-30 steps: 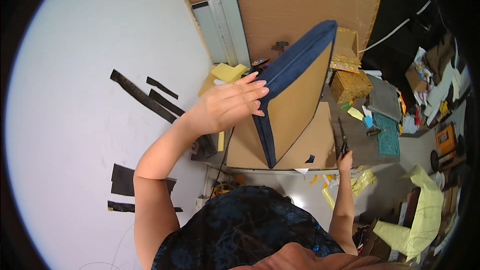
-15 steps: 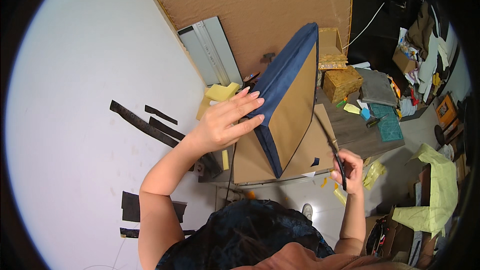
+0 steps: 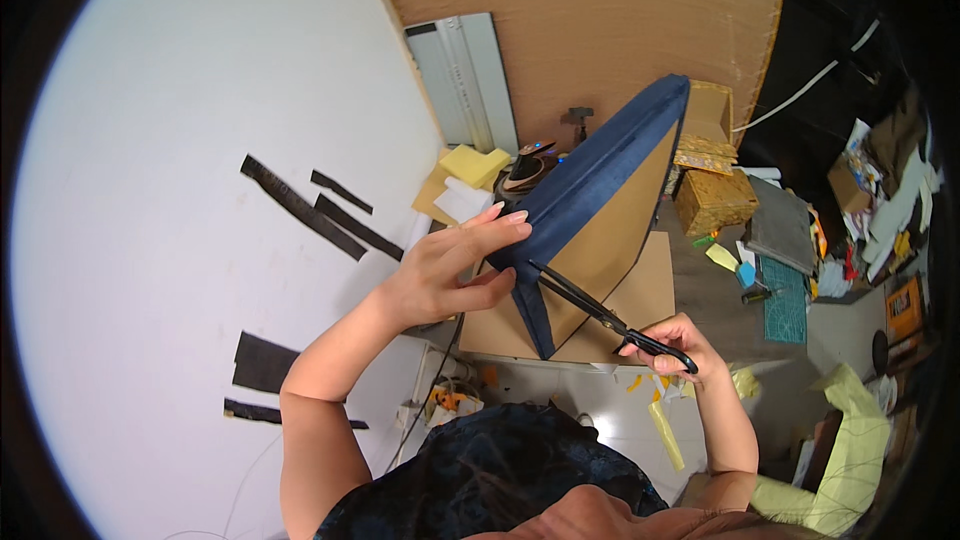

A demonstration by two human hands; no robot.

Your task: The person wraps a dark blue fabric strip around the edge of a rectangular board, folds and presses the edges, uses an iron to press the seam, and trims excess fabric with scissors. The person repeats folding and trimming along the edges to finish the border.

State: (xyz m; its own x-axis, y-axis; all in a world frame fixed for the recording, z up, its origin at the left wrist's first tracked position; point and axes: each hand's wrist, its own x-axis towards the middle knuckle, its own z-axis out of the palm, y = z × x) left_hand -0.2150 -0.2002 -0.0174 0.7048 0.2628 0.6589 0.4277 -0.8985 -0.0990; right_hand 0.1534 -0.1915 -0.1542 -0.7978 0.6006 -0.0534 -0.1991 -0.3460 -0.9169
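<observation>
The left hand (image 3: 445, 275) is gripping the corner of the upright blue-fabric-covered board (image 3: 600, 210) standing on the cardboard sheet (image 3: 640, 300) while the right hand (image 3: 670, 345), clenching black scissors (image 3: 590, 310), is risking nicking those nearby fingers or overcutting fabric.

White wall (image 3: 180, 190) at left with black strips (image 3: 300, 208); large brown board (image 3: 600, 30) far; cluttered floor (image 3: 800, 270) right.
</observation>
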